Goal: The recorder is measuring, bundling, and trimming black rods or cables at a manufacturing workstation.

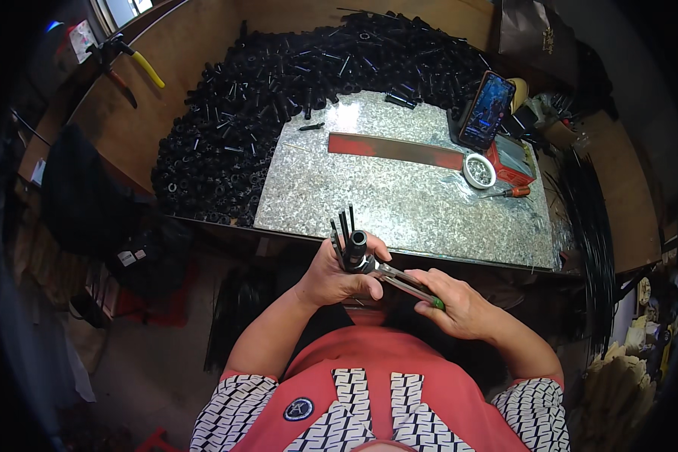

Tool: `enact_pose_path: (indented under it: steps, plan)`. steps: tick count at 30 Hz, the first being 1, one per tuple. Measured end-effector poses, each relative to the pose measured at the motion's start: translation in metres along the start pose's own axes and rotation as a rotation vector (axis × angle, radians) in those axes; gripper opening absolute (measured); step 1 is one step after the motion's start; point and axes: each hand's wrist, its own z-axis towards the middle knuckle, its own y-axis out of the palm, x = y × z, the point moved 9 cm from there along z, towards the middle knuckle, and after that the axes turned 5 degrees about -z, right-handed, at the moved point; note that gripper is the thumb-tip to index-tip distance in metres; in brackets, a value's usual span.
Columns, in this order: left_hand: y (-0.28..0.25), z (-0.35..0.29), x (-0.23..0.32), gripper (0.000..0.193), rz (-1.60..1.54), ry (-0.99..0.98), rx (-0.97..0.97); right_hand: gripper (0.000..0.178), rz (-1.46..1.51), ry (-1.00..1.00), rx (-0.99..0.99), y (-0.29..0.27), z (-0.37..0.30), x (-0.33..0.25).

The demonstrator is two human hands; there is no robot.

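My left hand point(328, 277) is closed around a black part with a hollow round end point(357, 245). Several thin black rods point(343, 224) stick up beside it between my fingers. My right hand point(461, 303) grips the metal handles of a pair of pliers point(405, 282), which show a green end by my fingers. The pliers' jaws meet the black part near my left thumb; what exactly they bite on is hidden. Both hands are in front of the near edge of the speckled stone slab point(369, 188).
Behind the slab lies a large heap of black tubular parts point(279, 98). On the slab are a red-and-brown flat bar point(392, 151), a white bowl of small pieces point(479, 171), a screwdriver point(516, 193) and a propped phone point(487, 111). Long black rods point(591, 226) hang at the right.
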Motion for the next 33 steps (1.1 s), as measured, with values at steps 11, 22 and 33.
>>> enact_pose_path:
  steps: [11, 22, 33]
  plan:
    - [-0.005, -0.003, -0.001, 0.063, 0.008, 0.004, 0.062, 0.05, 0.052, 0.014, -0.009, 0.006, 0.005, 0.002]
    - [-0.005, -0.007, 0.002, 0.057, -0.016, 0.0, 0.145, 0.046, 0.106, -0.01, 0.067, 0.009, 0.007, 0.01]
    - [-0.02, -0.01, -0.008, 0.057, -0.022, 0.068, 0.187, 0.041, -0.143, -0.015, 0.334, -0.02, -0.002, 0.021]
